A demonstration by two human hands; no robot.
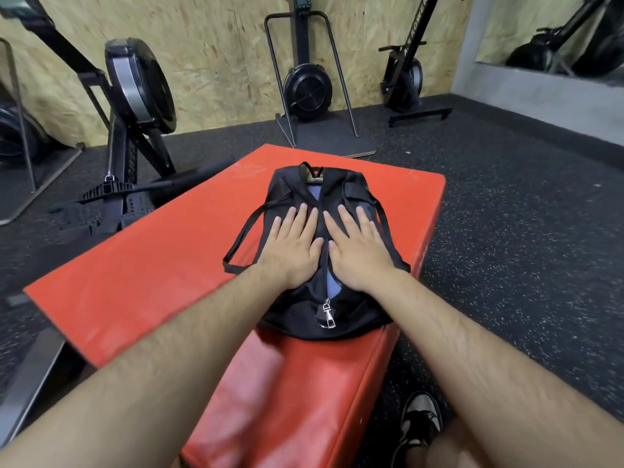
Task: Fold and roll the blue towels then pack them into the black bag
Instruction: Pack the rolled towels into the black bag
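Along the top of the frame, a pale chipboard wall (209, 45), with black fan-wheel exercise machines against it: one at upper left (138, 86), one on a flat stand at upper centre (307, 87), one stood upright right of centre (403, 79); at upper right, a grey wall (540, 99) with a mirror (526, 25). Below, dark speckled rubber floor (523, 231); across the middle and lower frame, a red padded block (141, 275), scuffed pale in places; soft, even light.

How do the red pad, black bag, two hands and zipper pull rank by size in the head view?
1. red pad
2. black bag
3. left hand and right hand, look alike
4. zipper pull
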